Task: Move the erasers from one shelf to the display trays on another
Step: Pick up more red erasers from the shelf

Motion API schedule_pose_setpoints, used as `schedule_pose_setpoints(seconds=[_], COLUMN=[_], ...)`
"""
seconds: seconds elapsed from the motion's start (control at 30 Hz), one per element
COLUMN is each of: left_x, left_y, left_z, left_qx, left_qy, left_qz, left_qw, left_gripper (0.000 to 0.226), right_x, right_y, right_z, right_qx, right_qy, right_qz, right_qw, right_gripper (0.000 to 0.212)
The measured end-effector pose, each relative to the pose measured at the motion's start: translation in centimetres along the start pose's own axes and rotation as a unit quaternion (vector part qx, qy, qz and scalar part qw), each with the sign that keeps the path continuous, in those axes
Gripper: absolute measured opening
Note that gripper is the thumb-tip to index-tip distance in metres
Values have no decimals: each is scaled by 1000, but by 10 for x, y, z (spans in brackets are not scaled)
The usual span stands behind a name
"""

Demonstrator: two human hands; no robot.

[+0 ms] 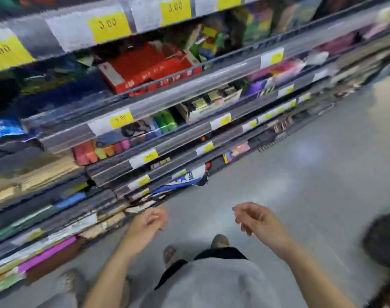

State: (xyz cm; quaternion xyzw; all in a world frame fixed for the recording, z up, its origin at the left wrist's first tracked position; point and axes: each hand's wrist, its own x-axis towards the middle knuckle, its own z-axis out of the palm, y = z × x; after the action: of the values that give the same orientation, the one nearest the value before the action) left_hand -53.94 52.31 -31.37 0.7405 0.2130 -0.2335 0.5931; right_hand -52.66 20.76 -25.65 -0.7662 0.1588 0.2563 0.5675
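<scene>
The view is blurred by motion. My left hand [148,223] hangs in front of me over the grey floor, fingers loosely curled, holding nothing. My right hand [254,217] is beside it, about a hand's width to the right, also loosely curled with nothing in it. Both are clear of the stationery shelves [158,107] that slope away on the left. A row of small orange, yellow and pink blocks [100,151] sits on a middle shelf; I cannot tell whether they are erasers. No display tray is distinct.
Shelf rails carry yellow price tags [109,24]. A red open box [145,67] sits on an upper shelf. Flat packets fill the lower shelves [56,230]. Grey floor [300,174] stretches to the right. A dark blurred object [382,238] is at the right edge.
</scene>
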Motion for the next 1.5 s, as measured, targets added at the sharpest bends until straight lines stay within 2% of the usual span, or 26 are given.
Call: schedule_pose_setpoints(seconds=[0.17,0.33,0.47,0.67,0.83,1.07,1.27,1.5], left_x=[-1,-3,-2,5,38,124,205,266], left_y=[-51,-43,-24,7,36,102,198,295], left_z=[51,109,153,198,238,306,374,448], left_qx=[64,90,111,139,165,190,199,199], left_qy=[-48,-63,-82,-97,-118,-167,-211,-224], left_qz=[-78,-106,-99,-104,-96,-80,-40,5], left_qw=[994,988,986,980,974,964,956,954], left_gripper=[10,4,5,13,11,12,10,12], right_x=[-41,-74,-78,-51,-22,21,46,91], right_y=[98,165,190,174,149,141,136,134], right_z=[-37,-79,-113,-174,-225,-291,-349,-428], right_qx=[15,45,64,114,146,158,171,175], right_qy=[43,63,65,111,161,198,234,252], right_qz=[100,161,172,115,73,113,156,166], right_qw=[994,984,981,981,973,961,944,937], right_gripper=[13,13,16,10,11,12,12,13])
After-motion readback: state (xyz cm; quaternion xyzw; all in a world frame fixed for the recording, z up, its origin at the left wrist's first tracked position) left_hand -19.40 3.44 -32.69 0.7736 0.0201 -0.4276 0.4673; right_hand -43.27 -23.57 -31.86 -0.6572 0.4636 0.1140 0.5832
